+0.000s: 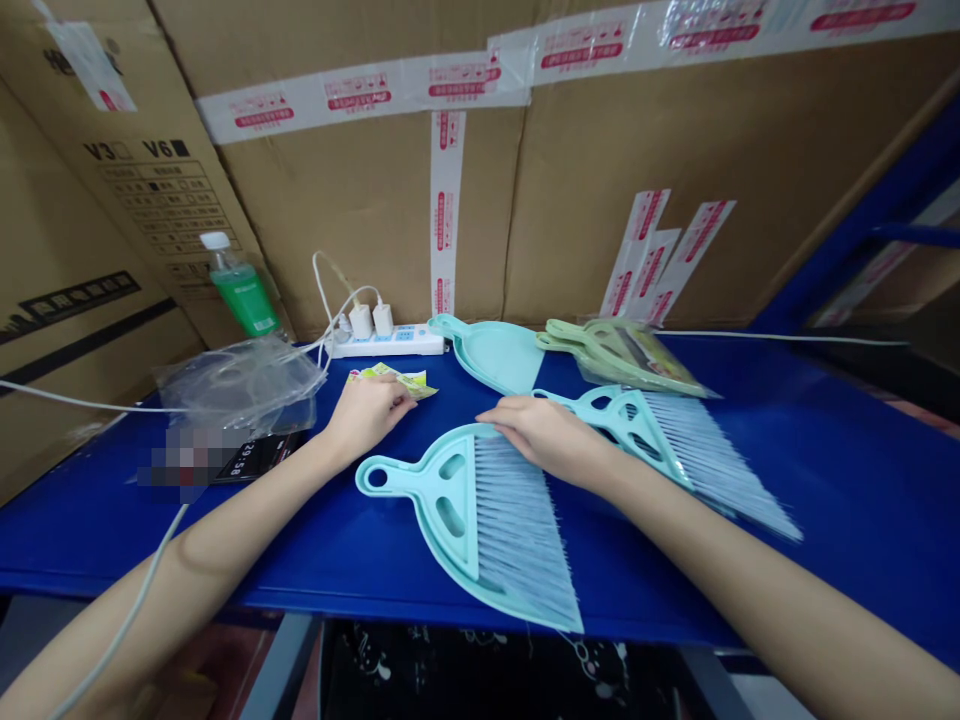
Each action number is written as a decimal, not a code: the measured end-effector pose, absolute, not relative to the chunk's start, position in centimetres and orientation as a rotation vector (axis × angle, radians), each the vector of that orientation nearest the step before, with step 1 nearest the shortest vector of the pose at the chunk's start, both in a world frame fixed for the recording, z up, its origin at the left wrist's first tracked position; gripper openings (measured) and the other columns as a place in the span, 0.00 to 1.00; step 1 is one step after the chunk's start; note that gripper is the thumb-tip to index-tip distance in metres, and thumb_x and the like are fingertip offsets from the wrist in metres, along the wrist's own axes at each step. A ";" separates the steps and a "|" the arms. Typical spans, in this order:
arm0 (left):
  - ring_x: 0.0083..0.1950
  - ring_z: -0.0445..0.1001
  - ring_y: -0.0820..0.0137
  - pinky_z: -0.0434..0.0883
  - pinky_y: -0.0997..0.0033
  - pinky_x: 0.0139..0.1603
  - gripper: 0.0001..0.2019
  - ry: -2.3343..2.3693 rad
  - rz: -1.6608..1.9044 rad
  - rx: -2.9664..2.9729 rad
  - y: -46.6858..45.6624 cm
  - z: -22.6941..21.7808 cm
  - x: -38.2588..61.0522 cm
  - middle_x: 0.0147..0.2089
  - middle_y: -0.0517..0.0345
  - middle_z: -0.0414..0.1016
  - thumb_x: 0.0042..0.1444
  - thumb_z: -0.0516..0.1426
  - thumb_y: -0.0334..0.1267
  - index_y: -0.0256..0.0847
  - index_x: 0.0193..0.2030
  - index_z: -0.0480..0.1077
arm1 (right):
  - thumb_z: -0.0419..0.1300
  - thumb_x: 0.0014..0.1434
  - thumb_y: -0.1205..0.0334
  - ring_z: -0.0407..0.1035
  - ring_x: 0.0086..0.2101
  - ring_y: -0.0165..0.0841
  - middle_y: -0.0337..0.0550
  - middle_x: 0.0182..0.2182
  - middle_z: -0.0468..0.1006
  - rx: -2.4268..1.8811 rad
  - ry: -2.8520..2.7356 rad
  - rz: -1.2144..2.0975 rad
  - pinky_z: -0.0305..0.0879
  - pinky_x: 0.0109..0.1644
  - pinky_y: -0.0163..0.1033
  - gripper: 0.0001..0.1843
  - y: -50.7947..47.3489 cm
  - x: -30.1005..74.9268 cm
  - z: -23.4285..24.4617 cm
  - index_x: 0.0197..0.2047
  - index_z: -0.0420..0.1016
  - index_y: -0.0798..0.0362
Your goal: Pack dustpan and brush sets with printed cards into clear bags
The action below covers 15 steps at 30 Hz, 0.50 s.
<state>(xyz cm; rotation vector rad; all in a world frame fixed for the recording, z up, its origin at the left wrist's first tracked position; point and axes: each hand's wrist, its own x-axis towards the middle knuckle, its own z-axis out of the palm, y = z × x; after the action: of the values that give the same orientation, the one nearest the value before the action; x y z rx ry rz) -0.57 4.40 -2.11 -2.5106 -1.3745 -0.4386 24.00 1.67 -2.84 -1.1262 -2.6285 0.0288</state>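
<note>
A light-blue dustpan lies near the table's front edge, with a matching hand brush nested in it, grey-blue bristles to the right. My right hand is closed at the dustpan's far rim, thumb and fingers pinched together there. My left hand has its fingers curled together beside a yellow-green printed card, partly covering it; whether anything is between the fingertips is hidden. A second light-blue brush lies behind my right forearm, and another light-blue dustpan sits farther back.
A bagged green dustpan set lies at the back right. A white power strip with chargers stands against the cardboard boxes. Clear plastic bags, a green-labelled bottle and a phone showing digits are on the left. Cables cross the blue table.
</note>
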 end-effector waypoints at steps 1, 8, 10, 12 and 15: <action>0.32 0.75 0.66 0.68 0.71 0.33 0.09 -1.376 -0.467 -2.535 4.5 -2.1 -0.6 0.30 0.55 0.77 0.57 0.56 0.37 0.39 0.30 0.75 | 0.49 0.59 0.75 0.74 0.41 0.37 0.48 0.39 0.79 -1.124 -2.630 0.024 0.69 0.42 0.40 0.20 1.7 24.0 -2.8 0.46 0.77 0.53; 0.34 0.75 0.70 0.71 0.72 0.36 0.10 -1.239 -0.744 -2.679 3.7 -1.5 -0.9 0.36 0.56 0.78 0.60 0.52 0.31 0.40 0.36 0.75 | 0.49 0.60 0.74 0.74 0.41 0.38 0.49 0.41 0.79 -1.151 -2.644 0.030 0.70 0.44 0.42 0.19 1.5 23.9 -2.5 0.46 0.77 0.54; 0.38 0.76 0.69 0.72 0.71 0.40 0.11 -1.121 -0.723 -2.721 2.9 -1.2 -0.8 0.37 0.56 0.78 0.61 0.51 0.32 0.41 0.38 0.75 | 0.48 0.60 0.74 0.74 0.42 0.38 0.49 0.42 0.79 -1.147 -2.634 0.036 0.70 0.45 0.43 0.19 1.4 24.1 -2.4 0.48 0.76 0.55; 0.39 0.76 0.69 0.72 0.70 0.41 0.12 -0.990 -0.645 -2.766 1.9 -0.9 -0.5 0.38 0.56 0.78 0.62 0.50 0.33 0.41 0.40 0.75 | 0.48 0.60 0.74 0.73 0.43 0.38 0.49 0.43 0.79 -1.167 -2.618 0.038 0.70 0.46 0.43 0.20 1.4 24.2 -2.3 0.50 0.75 0.56; 0.37 0.75 0.72 0.72 0.73 0.37 0.14 -0.786 -0.530 -2.822 0.2 -0.4 0.1 0.37 0.56 0.77 0.65 0.47 0.35 0.42 0.43 0.75 | 0.48 0.60 0.74 0.73 0.43 0.38 0.49 0.43 0.79 -1.229 -2.592 -0.005 0.70 0.46 0.43 0.20 1.4 24.3 -2.3 0.51 0.74 0.55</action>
<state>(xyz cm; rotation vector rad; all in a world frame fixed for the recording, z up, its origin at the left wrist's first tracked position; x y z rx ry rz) 0.08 0.24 -0.43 -2.8217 -0.7859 -0.5303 24.27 1.39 -2.28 -1.2293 -2.5924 -0.0050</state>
